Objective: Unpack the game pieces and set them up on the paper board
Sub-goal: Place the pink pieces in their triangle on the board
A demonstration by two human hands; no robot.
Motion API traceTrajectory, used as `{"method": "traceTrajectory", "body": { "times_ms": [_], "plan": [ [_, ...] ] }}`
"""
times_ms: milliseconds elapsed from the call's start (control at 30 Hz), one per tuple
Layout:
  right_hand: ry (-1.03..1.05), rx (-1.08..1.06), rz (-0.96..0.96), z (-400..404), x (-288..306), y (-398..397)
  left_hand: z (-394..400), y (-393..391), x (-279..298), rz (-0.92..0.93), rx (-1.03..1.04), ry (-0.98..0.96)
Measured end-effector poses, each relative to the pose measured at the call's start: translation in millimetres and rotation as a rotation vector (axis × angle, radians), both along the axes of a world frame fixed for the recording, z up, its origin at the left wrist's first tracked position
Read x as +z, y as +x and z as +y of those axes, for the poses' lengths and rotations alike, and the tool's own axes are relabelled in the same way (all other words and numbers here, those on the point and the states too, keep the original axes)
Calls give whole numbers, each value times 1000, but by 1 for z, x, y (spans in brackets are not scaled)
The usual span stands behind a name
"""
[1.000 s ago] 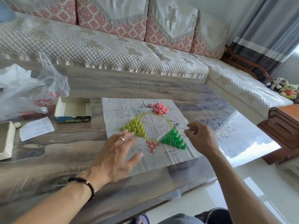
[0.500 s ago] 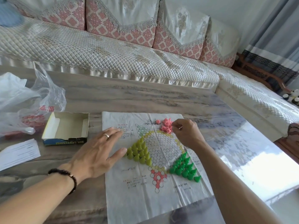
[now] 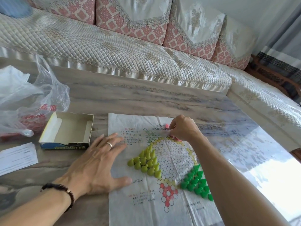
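Since before, right hand reached the pink pieces, pinching; left hand flat on paper board

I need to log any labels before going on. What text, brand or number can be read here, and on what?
Open cardboard box, blue front strip: yellow letters, upside down, too blurred to read.
Clear plastic bag: red characters, illegible.
White paper game board: red and dark print blocks, too small to read.
White paper slip: faint lines, unreadable.
Nothing can be quoted.
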State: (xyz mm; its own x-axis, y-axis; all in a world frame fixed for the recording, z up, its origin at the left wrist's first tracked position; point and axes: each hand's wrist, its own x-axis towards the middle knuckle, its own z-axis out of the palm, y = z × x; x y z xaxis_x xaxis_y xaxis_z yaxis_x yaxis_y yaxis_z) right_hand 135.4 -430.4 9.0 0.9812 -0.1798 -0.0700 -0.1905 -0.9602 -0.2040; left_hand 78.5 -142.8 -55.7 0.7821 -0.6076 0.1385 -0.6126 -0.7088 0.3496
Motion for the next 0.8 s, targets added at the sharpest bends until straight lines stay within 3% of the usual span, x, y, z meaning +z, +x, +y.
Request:
{"method": "traceTrajectory", "body": {
  "times_ms": [267,800],
  "plan": [
    [261,27,-158,-13,1,-22,-1,1,-2,-4,-2,-14],
    [226,181,-176,-10,-23,-28,-1,-1,1,7,8,-37]
  ]
}}
